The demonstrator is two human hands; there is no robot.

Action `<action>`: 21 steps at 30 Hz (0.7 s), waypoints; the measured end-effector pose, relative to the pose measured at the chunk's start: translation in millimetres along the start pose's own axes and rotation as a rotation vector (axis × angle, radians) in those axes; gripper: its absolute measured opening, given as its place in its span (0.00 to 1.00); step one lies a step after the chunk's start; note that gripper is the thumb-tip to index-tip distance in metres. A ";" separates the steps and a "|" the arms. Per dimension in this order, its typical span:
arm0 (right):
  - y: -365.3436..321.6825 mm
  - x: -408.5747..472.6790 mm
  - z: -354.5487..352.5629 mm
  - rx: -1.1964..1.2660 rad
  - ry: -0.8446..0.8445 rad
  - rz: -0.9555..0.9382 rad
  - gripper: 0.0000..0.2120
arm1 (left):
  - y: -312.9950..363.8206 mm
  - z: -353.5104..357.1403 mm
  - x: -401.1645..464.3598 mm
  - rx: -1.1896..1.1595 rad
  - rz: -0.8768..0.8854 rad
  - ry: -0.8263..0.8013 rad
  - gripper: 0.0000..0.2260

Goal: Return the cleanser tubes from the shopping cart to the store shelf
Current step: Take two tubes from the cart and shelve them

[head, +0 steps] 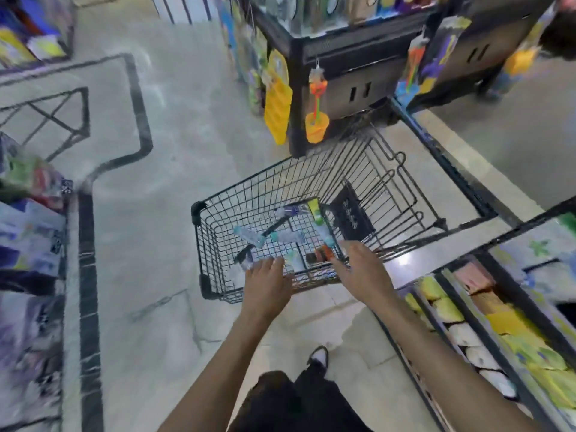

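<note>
A black wire shopping cart (218,213) stands on the floor in front of me. Several cleanser tubes lie on its bottom, among them a pale blue tube (249,236), a clear one (288,236) and a green-topped one (316,213). My left hand (268,283) reaches over the cart's near rim with fingers extended and holds nothing. My right hand (361,269) is spread just above the near right corner of the cart, also holding nothing. The picture is blurred by motion.
A store shelf (467,307) with yellow and white packs runs along my right. A dark display stand (327,57) with hanging yellow and orange toys rises just beyond the cart. More stocked shelves (31,229) line the left. Tiled floor lies between.
</note>
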State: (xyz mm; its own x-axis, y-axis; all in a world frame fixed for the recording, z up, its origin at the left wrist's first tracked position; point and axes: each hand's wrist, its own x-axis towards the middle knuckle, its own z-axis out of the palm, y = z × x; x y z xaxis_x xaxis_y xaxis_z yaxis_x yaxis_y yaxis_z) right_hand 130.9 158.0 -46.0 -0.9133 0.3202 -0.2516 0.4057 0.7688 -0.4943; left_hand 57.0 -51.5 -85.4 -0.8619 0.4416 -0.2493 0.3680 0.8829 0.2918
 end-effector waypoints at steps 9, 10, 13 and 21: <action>33.8 161.4 34.6 -0.033 -0.191 0.134 0.22 | -34.2 41.2 140.3 0.024 -0.016 -0.123 0.20; 38.6 180.4 43.6 -0.044 -0.213 0.155 0.22 | -39.4 49.7 159.3 0.025 -0.019 -0.150 0.20; 55.4 230.0 73.7 -0.041 -0.263 0.215 0.20 | -53.7 78.5 210.5 0.008 -0.067 -0.244 0.20; 100.5 322.9 160.8 -0.085 -0.359 0.342 0.20 | -87.3 148.5 317.8 0.036 -0.094 -0.410 0.17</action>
State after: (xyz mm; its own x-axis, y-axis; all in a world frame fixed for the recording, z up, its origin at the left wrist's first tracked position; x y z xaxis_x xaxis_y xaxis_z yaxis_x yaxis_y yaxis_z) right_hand -117.6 249.6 -310.7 -0.6526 0.3630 -0.6651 0.6622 0.6999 -0.2677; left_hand -197.3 35.5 -327.3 -0.6845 0.3794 -0.6226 0.3126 0.9242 0.2195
